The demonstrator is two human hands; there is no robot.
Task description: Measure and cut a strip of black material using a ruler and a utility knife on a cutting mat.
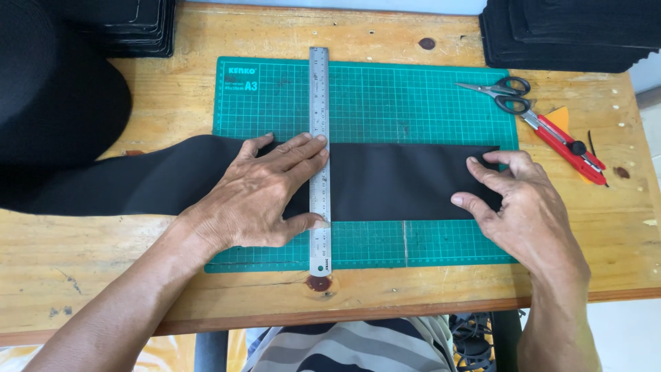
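A long black fabric strip [392, 182] lies across a green cutting mat [413, 96], running off to the left toward a large black roll [55, 89]. A steel ruler [319, 103] stands upright across the strip. My left hand [265, 196] presses flat on the strip, its fingertips and thumb against the ruler's left edge. At the strip's right end rests my right hand [520, 207], fingertips spread on the fabric. Neither hand grips anything.
Black-handled scissors [502, 89] and a red utility knife [568, 146] lie right of the mat on the wooden table [172, 96]. Stacks of black cut pieces sit at the back left [134, 27] and back right [571, 31]. The table's near edge is by my lap.
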